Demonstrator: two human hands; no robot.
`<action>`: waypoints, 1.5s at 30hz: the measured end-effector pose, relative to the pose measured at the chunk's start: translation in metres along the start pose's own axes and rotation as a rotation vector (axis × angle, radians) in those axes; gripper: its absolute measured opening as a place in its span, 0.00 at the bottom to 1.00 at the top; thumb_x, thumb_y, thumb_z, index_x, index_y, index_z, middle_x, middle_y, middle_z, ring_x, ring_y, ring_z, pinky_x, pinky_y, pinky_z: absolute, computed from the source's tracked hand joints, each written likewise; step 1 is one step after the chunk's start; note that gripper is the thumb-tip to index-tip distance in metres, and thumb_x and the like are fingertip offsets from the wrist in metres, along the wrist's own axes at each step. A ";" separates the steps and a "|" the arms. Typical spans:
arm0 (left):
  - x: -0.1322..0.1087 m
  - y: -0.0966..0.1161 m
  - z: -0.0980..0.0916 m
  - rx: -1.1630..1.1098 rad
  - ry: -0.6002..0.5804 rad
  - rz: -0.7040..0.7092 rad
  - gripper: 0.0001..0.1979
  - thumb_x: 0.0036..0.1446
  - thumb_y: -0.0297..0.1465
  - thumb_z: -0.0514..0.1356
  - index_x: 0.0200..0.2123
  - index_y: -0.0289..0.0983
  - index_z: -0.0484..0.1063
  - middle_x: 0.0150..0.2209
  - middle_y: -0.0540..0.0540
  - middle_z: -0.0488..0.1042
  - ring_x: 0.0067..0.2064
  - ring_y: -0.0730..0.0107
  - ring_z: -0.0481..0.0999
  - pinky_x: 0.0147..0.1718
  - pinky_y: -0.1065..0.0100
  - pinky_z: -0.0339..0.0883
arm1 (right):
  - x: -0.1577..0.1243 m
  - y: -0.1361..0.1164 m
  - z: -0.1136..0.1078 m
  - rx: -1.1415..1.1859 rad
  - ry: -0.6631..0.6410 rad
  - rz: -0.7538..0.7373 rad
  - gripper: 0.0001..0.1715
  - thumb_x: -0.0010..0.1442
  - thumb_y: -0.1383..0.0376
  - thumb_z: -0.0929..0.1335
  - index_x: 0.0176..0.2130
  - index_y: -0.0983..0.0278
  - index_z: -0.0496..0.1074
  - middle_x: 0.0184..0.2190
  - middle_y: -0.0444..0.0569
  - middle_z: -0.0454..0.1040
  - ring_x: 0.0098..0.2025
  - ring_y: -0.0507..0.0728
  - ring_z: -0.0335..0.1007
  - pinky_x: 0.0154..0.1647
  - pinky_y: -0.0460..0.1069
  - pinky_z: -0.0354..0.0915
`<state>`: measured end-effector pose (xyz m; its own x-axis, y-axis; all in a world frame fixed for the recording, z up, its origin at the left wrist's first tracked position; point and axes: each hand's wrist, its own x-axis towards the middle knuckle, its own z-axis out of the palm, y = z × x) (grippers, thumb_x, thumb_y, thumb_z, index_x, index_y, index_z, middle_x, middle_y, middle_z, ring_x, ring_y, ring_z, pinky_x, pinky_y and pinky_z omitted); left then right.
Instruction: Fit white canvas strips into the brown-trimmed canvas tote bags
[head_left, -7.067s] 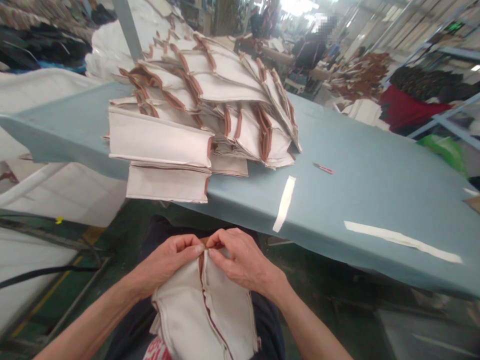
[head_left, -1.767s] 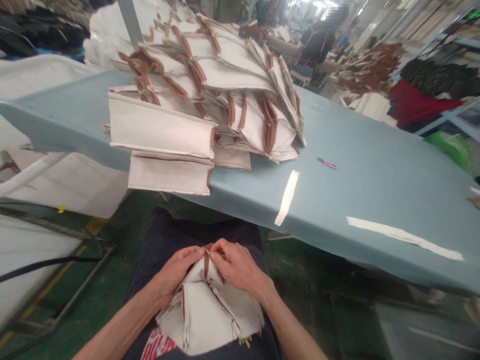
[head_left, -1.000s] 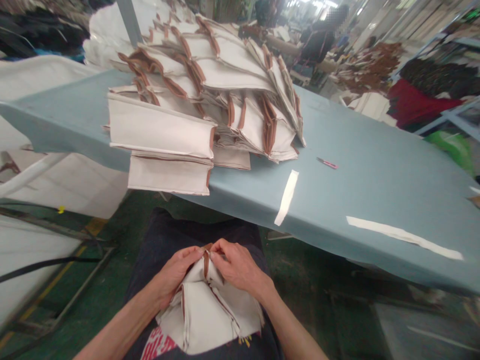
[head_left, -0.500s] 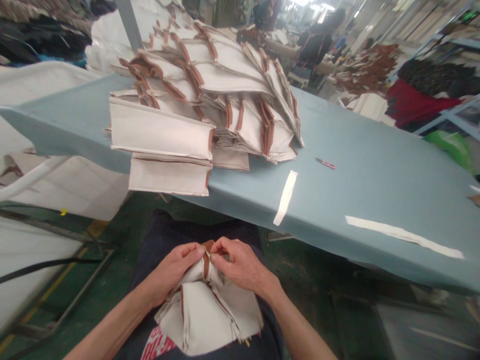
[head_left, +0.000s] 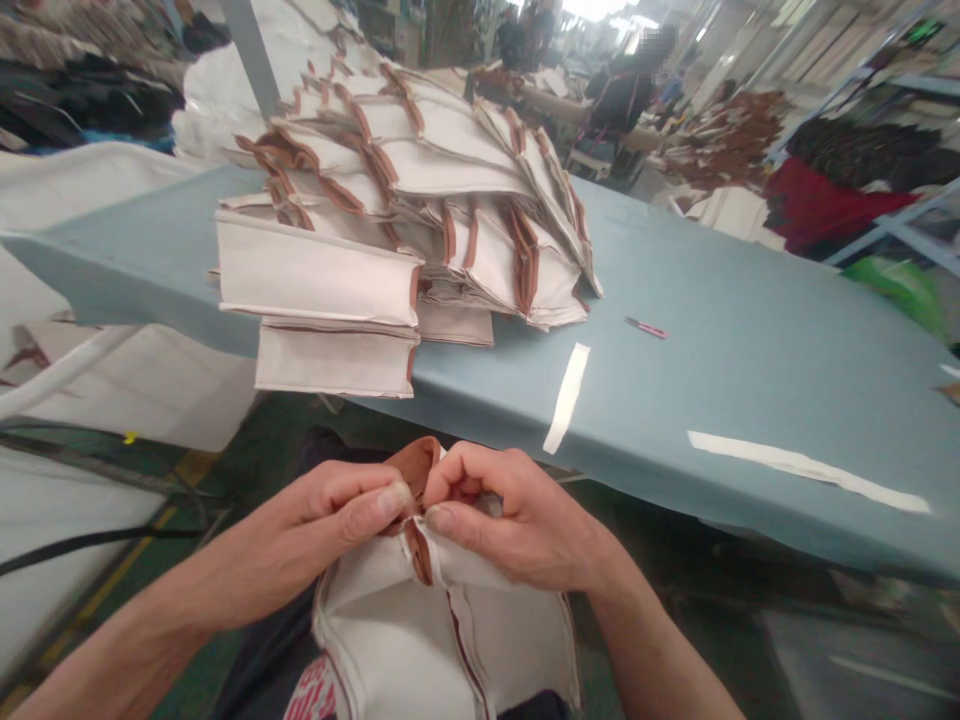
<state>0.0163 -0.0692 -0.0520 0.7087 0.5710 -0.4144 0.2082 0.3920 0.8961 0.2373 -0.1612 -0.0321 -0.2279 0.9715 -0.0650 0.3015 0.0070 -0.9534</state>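
On my lap lies a cream canvas bag piece [head_left: 420, 650] with brown trim. My left hand [head_left: 322, 520] pinches its top edge from the left, fingers closed on the cloth. My right hand [head_left: 510, 515] pinches the same edge from the right, thumb and fingers pressed on the brown binding [head_left: 412, 465] that sticks up between the two hands. Both hands sit below the near edge of the blue-grey table [head_left: 750, 340].
A tall stack of similar cream pieces with brown trim [head_left: 405, 210] covers the table's left part and overhangs its near edge. Two white fabric strips [head_left: 567, 397] [head_left: 806, 470] and a small pink tool [head_left: 646, 328] lie on the table. A person [head_left: 622, 90] works far behind.
Both hands have lifted the bag piece up and closer to the camera. The brown binding now stands out between the fingertips. The stack and table items have not moved.
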 end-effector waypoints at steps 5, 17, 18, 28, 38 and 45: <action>-0.001 0.000 -0.001 0.208 -0.148 0.043 0.25 0.61 0.53 0.68 0.25 0.37 0.80 0.25 0.48 0.70 0.28 0.66 0.62 0.25 0.70 0.56 | 0.000 0.006 0.004 0.033 0.028 0.031 0.05 0.67 0.64 0.71 0.38 0.60 0.71 0.31 0.40 0.74 0.32 0.50 0.68 0.33 0.44 0.63; -0.002 0.002 0.008 0.444 -0.086 0.162 0.13 0.59 0.40 0.66 0.26 0.41 0.85 0.24 0.48 0.77 0.25 0.66 0.68 0.23 0.71 0.58 | -0.003 0.015 0.010 -0.028 0.051 0.017 0.04 0.66 0.66 0.71 0.37 0.60 0.71 0.32 0.41 0.75 0.32 0.51 0.70 0.35 0.45 0.64; -0.002 0.001 0.008 0.457 -0.074 0.177 0.13 0.59 0.38 0.66 0.26 0.41 0.85 0.23 0.48 0.76 0.25 0.66 0.67 0.22 0.71 0.57 | -0.003 0.015 0.010 -0.050 0.054 0.018 0.04 0.66 0.67 0.71 0.37 0.60 0.71 0.32 0.41 0.75 0.32 0.51 0.70 0.36 0.45 0.64; 0.008 -0.011 0.006 0.697 -0.058 0.307 0.13 0.63 0.32 0.60 0.27 0.39 0.79 0.22 0.53 0.71 0.23 0.73 0.64 0.22 0.72 0.54 | -0.004 0.015 0.010 -0.127 0.096 0.045 0.05 0.66 0.68 0.73 0.38 0.60 0.73 0.31 0.40 0.77 0.33 0.52 0.72 0.36 0.45 0.63; 0.001 -0.010 0.001 0.758 -0.114 0.277 0.14 0.64 0.30 0.55 0.29 0.39 0.78 0.23 0.55 0.72 0.25 0.75 0.67 0.25 0.73 0.56 | 0.001 0.018 0.018 -0.271 0.109 -0.082 0.11 0.59 0.71 0.77 0.31 0.62 0.72 0.29 0.41 0.78 0.33 0.52 0.72 0.40 0.46 0.62; 0.000 -0.015 -0.003 0.689 -0.111 0.241 0.13 0.64 0.31 0.56 0.30 0.39 0.78 0.26 0.54 0.76 0.27 0.74 0.71 0.26 0.74 0.60 | 0.006 0.021 0.017 -0.263 0.062 -0.147 0.12 0.61 0.74 0.75 0.32 0.62 0.72 0.29 0.40 0.78 0.33 0.51 0.71 0.41 0.46 0.62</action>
<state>0.0112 -0.0729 -0.0661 0.8445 0.4934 -0.2080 0.3889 -0.2981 0.8717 0.2261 -0.1596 -0.0575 -0.2322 0.9682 0.0936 0.5007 0.2014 -0.8419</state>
